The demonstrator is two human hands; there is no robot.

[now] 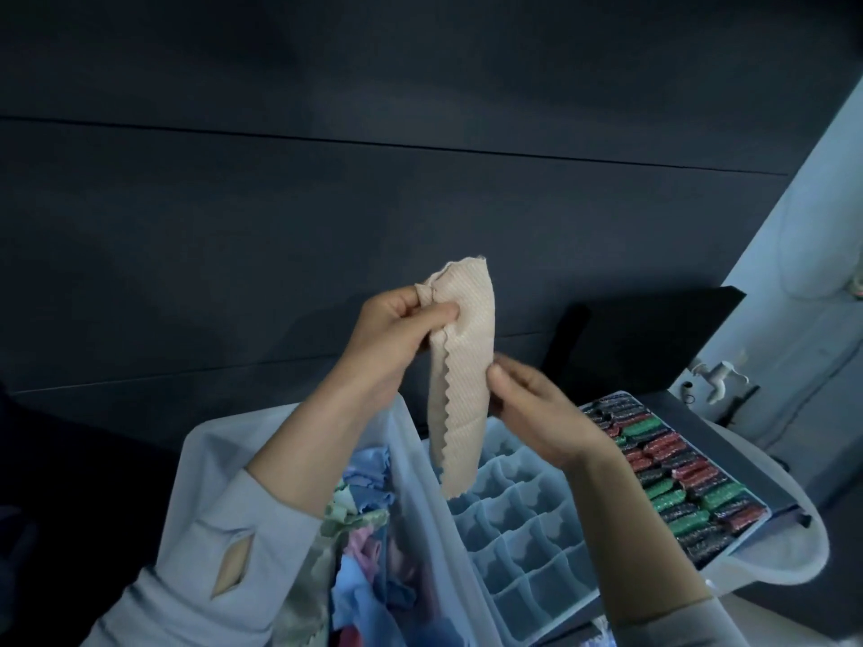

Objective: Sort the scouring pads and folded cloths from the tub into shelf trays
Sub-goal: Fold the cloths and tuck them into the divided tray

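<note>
Beige cloth hung pinched in my left hand; right hand fingers gripped its edge above divider tray.

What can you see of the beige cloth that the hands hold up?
The beige cloth is a thin ribbed fabric with zigzag-cut edges, folded lengthwise into a narrow strip. It hangs upright in the air, above a divided tray and beside the tub. The left hand pinches it near the top edge; the right hand touches its right side at mid-height. Its lower end hangs free.
</note>
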